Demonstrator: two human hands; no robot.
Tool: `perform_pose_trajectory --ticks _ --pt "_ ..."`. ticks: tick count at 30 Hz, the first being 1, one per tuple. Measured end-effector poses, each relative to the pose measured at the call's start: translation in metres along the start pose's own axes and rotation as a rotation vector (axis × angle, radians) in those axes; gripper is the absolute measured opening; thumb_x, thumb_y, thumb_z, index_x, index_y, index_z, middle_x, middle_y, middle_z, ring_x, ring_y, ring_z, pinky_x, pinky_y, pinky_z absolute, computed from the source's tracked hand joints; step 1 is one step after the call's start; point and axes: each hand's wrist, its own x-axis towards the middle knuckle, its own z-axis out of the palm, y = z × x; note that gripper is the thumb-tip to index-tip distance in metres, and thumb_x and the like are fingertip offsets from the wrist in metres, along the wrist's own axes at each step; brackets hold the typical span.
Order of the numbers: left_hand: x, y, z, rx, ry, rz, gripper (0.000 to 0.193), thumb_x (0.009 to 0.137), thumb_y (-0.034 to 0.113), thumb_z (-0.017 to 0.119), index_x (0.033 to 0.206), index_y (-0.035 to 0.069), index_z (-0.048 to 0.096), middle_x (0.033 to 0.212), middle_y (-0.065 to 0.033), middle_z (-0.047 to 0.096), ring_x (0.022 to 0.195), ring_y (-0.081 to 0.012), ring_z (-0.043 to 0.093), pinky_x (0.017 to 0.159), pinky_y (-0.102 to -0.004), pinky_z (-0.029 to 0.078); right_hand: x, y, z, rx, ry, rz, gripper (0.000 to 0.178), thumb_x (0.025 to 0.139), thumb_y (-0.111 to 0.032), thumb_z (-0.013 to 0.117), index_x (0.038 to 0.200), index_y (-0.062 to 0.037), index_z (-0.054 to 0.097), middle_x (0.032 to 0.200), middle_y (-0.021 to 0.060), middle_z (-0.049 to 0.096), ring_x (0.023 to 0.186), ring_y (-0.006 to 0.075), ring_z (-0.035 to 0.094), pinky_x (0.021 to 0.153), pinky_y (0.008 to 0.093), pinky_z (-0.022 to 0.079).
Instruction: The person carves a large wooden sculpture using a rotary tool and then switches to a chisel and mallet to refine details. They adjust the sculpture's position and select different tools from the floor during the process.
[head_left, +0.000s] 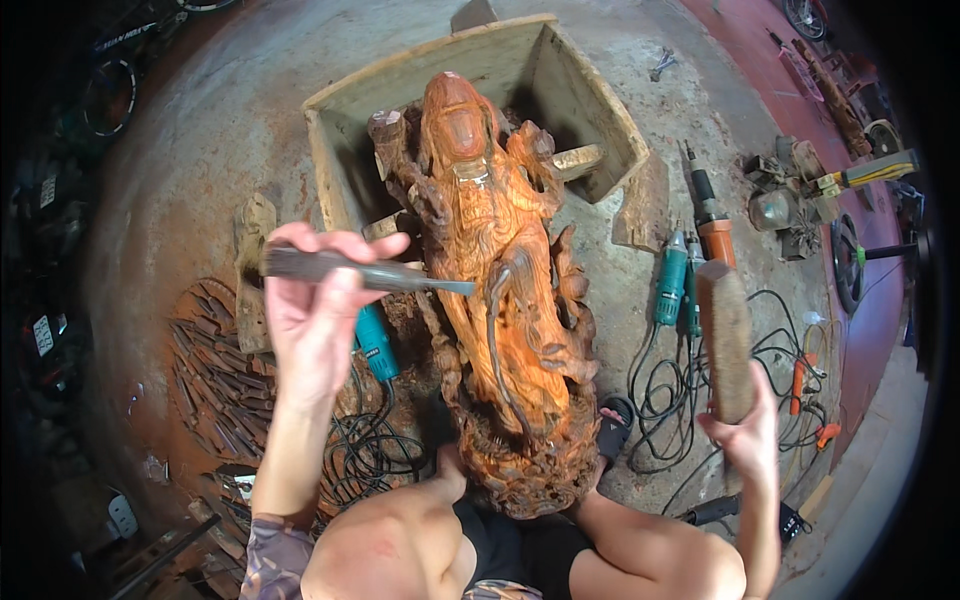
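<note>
My left hand point(312, 325) is raised left of the statue, fingers closed round the dark handle of a chisel point(345, 270). The chisel's flat metal blade points right, in front of the carving in this view; whether it touches the wood I cannot tell. A thick wooden mallet point(728, 345) stands upright in my right hand point(750, 432), gripped at its lower end, off to the right of the statue. Between my legs lies a carved reddish-brown wooden statue point(515, 250), a robed figure with an ornate base close to me. Its head end rests at a wooden box.
The open wooden box point(330, 135) stands at the far side. Many chisels point(215, 370) lie on the floor at left, near a teal power tool point(375, 345). Another teal tool point(670, 280), an orange-and-black grinder point(715, 235) and tangled cables point(655, 420) lie at right.
</note>
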Motion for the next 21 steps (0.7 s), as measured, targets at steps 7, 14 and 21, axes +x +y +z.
perform_pose_trajectory --ticks 7,14,21 --pt "0.025 -0.036 0.014 0.107 -0.14 0.027 0.036 0.085 -0.015 0.065 0.11 0.006 0.05 0.103 -0.0096 0.06 0.103 -0.0193 0.062 0.105 -0.0549 0.049 0.05 -0.08 -0.037 -0.195 0.054 -0.194 0.083 0.058 -0.007 0.082 0.134 0.003 0.05 0.112 0.0113 0.065 0.107 0.019 0.06 0.097 0.0345 0.046" --pt "0.027 -0.038 0.011 0.126 -0.159 0.07 0.036 0.084 -0.015 0.067 0.108 0.005 0.049 0.104 -0.0114 0.06 0.101 -0.0238 0.066 0.095 -0.0456 0.055 0.069 -0.134 -0.009 -0.263 -0.034 -0.404 0.082 0.057 -0.005 0.082 0.133 0.002 0.051 0.115 0.0111 0.065 0.107 0.0194 0.062 0.095 0.0325 0.047" --pt "0.034 -0.03 0.022 0.206 -0.232 0.09 0.035 0.081 -0.019 0.067 0.103 0.002 0.05 0.1 -0.0124 0.062 0.097 -0.0248 0.068 0.088 -0.0384 0.057 0.07 -0.199 0.0 -0.44 -0.135 -0.986 0.091 0.061 0.002 0.083 0.143 -0.0001 0.045 0.128 0.0127 0.062 0.119 0.0227 0.06 0.102 0.0368 0.049"
